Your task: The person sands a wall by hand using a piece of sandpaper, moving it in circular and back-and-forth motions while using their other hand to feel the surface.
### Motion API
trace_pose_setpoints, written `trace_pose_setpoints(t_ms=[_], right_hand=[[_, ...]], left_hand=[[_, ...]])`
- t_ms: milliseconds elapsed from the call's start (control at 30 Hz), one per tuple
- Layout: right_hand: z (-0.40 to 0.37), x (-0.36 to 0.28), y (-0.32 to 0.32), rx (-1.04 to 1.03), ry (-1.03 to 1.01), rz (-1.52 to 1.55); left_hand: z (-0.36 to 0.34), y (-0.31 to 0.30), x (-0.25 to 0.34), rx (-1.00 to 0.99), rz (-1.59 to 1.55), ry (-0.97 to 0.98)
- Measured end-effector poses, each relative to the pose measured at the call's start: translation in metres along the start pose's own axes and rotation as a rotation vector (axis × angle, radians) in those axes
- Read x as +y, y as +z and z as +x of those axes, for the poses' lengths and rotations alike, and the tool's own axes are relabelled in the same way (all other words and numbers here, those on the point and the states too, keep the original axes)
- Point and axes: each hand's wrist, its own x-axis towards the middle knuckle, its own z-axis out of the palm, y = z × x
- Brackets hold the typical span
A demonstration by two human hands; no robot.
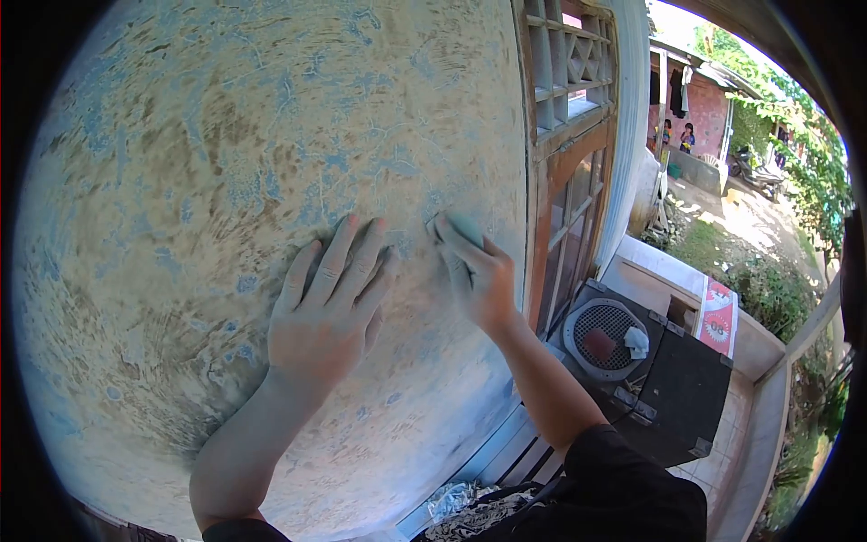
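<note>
In front of me rises a wall with worn, patchy cream and blue paint, scraped in many places. My left hand lies flat on it, fingers spread and pointing up, a ring on one finger and pale dust over the skin. To its right, my right hand is pressed to the wall, its fingers closed round a small grey-green piece of sandpaper. Much of that piece is hidden behind the fingers. Both forearms reach up from below in black sleeves.
Right of the wall stands a wooden-framed window. Below it sits a black speaker box with a round grille and a crumpled white scrap on top. A red and white box rests by the porch ledge. Two people are far off outside.
</note>
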Motion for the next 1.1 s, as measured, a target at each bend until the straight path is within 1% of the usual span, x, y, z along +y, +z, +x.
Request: trace_pose_setpoints(t_ms=[33,100,133,200,233,267,333,367,433,467,533,600,667,700,733,767,800,867,900,967,1000,1067,1100], right_hand=[[0.010,0.009,-0.003,0.001,-0.002,0.005],[0.031,0.019,-0.010,0.133,0.110,0.041],[0.032,0.013,-0.010,0.130,0.109,0.041],[0.030,-0.009,-0.003,0.055,0.202,0.101],[0.017,-0.016,0.003,0.001,0.140,0.071],[0.007,-0.020,0.002,-0.003,0.129,0.066],[0.000,-0.021,-0.003,-0.106,-0.139,-0.029],[0.001,-0.014,-0.012,-0.170,-0.071,-0.046],[0.008,0.014,-0.019,-0.097,0.095,-0.086],[0.016,0.026,-0.020,-0.089,0.098,-0.082],[0.029,0.035,-0.021,0.081,0.194,0.033],[0.021,0.015,-0.010,0.045,0.221,0.086],[0.005,-0.007,-0.004,0.010,0.247,0.136],[-0.006,-0.016,-0.004,-0.072,0.129,0.111],[-0.011,-0.020,-0.003,-0.151,0.007,0.085],[-0.010,-0.015,-0.006,-0.144,-0.012,0.055],[-0.007,-0.001,-0.006,-0.144,-0.014,0.061],[0.002,0.028,-0.002,0.036,0.172,0.102],[0.009,0.027,-0.003,0.033,0.175,0.107],[0.022,0.024,-0.007,0.125,0.329,0.116],[0.020,0.014,-0.003,0.119,0.327,0.117],[0.000,-0.016,0.014,0.059,0.181,0.202],[-0.008,-0.021,0.016,0.035,0.061,0.128]], left_hand=[[-0.004,0.006,0.005,-0.011,0.032,-0.022],[-0.008,0.009,0.011,-0.023,0.061,-0.045],[-0.010,0.008,0.013,-0.042,0.068,-0.064],[-0.011,0.008,0.015,-0.053,0.077,-0.083],[-0.012,0.009,0.016,-0.046,0.070,-0.103],[-0.013,0.010,0.018,-0.035,0.060,-0.129],[-0.014,0.012,0.019,-0.018,0.064,-0.146],[-0.016,0.012,0.019,-0.024,0.066,-0.138],[-0.015,0.011,0.020,-0.027,0.076,-0.130],[-0.014,0.010,0.020,-0.032,0.081,-0.133],[-0.014,0.013,0.021,-0.023,0.088,-0.143],[-0.015,0.016,0.024,-0.014,0.096,-0.167],[-0.015,0.018,0.030,0.018,0.100,-0.246],[-0.016,0.018,0.033,0.012,0.101,-0.246],[-0.016,0.019,0.037,0.019,0.100,-0.293],[-0.015,0.020,0.039,0.031,0.102,-0.341],[-0.016,0.023,0.043,0.030,0.108,-0.343],[-0.021,0.027,0.052,0.040,0.114,-0.402],[-0.025,0.031,0.056,0.035,0.116,-0.404],[-0.030,0.038,0.064,0.078,0.122,-0.466],[-0.029,0.041,0.067,0.076,0.122,-0.472],[-0.031,0.046,0.073,0.136,0.100,-0.529],[-0.032,0.047,0.076,0.126,0.103,-0.529]])
